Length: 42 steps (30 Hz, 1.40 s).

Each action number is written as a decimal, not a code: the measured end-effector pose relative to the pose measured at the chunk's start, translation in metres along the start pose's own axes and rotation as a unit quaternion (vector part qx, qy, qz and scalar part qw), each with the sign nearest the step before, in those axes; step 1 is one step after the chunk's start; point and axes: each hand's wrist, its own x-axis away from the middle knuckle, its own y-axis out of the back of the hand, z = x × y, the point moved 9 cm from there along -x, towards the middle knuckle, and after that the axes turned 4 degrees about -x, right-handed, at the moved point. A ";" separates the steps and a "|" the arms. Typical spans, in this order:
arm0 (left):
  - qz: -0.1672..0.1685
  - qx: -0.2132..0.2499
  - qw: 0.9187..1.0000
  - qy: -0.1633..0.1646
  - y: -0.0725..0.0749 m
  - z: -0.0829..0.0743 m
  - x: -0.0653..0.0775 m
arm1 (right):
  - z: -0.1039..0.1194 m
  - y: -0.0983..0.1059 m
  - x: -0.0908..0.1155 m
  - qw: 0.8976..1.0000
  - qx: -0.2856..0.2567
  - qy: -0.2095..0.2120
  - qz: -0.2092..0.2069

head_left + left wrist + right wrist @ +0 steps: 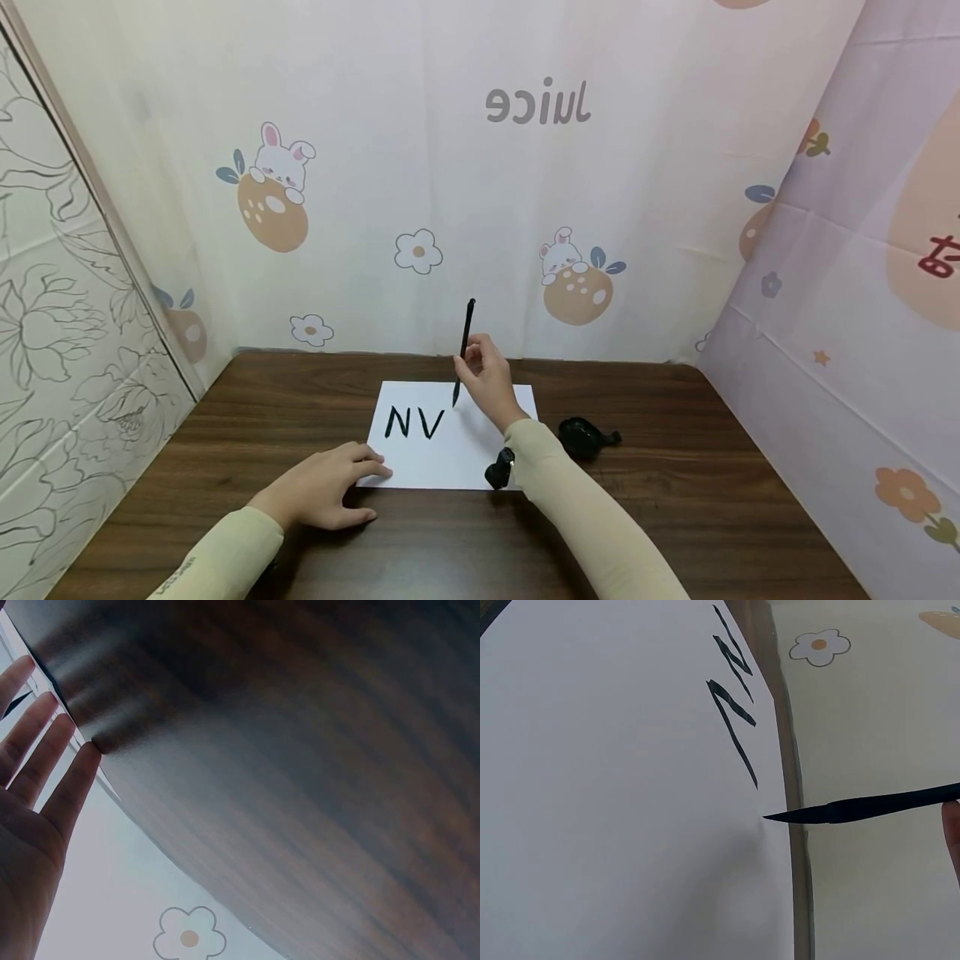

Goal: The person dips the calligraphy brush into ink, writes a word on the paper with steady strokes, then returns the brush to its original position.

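Note:
My right hand (487, 383) pinches a black ink brush (466, 333), held nearly upright with its tip down. The tip is just right of the painted V on a white sheet of paper (442, 462); I cannot tell whether it touches. In the right wrist view the dark pointed brush (840, 812) comes in from the right, near the end of a stroke. Black letters N and V stand on the sheet's upper left. My left hand (322, 486) lies at the sheet's lower left corner, fingertips on the paper and thumb spread on the table.
The sheet lies on a dark brown wooden table (660, 500). Right of it is a black rounded object (583, 437) with a short spout-like end. A patterned curtain (420, 167) hangs behind the table's back edge, with more at both sides. A small black device (498, 469) sits at my right wrist.

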 end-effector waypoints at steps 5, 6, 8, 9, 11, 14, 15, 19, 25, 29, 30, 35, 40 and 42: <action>0.000 0.001 1.000 0.001 -0.001 0.000 0.000 | -0.002 0.000 0.002 1.000 -0.001 -0.006 0.001; 0.000 0.001 1.000 0.001 -0.001 0.000 0.000 | -0.003 0.000 0.002 1.000 -0.002 -0.007 0.001; 0.001 0.000 1.000 0.002 -0.002 0.001 0.000 | -0.004 0.000 0.003 1.000 -0.002 -0.010 0.001; 0.001 -0.001 1.000 0.002 -0.002 0.001 0.000 | -0.005 0.000 0.003 1.000 -0.002 -0.011 0.001; 0.002 -0.002 1.000 0.003 -0.003 0.002 0.000 | -0.006 0.000 0.003 1.000 -0.003 -0.014 0.002; 0.001 -0.004 1.000 0.002 -0.003 0.003 0.000 | -0.007 0.000 0.004 1.000 -0.002 -0.017 0.003; 0.000 -0.004 1.000 0.001 -0.003 0.003 0.000 | -0.007 0.000 0.005 1.000 -0.002 -0.018 0.004; -0.007 -0.003 1.000 -0.005 -0.001 0.002 0.000 | -0.009 0.000 0.006 1.000 -0.005 -0.024 0.003; -0.007 -0.002 1.000 -0.006 -0.001 0.001 0.000 | -0.012 0.002 0.008 0.999 -0.014 -0.038 -0.003; -0.006 -0.003 1.000 -0.006 -0.002 0.001 0.000 | -0.013 0.002 0.009 0.999 -0.014 -0.043 -0.003; -0.007 -0.004 1.000 -0.007 -0.002 0.001 0.000 | -0.014 0.002 0.009 0.999 -0.013 -0.044 -0.002; -0.012 -0.007 1.000 -0.012 -0.001 0.000 0.000 | -0.014 0.002 0.009 0.999 -0.016 -0.048 0.000; -0.012 -0.006 1.000 -0.010 -0.002 0.002 0.001 | -0.015 0.002 0.010 0.998 -0.018 -0.054 0.002; -0.019 -0.007 1.000 -0.013 -0.001 0.001 0.001 | -0.016 0.002 0.011 0.998 -0.019 -0.058 0.003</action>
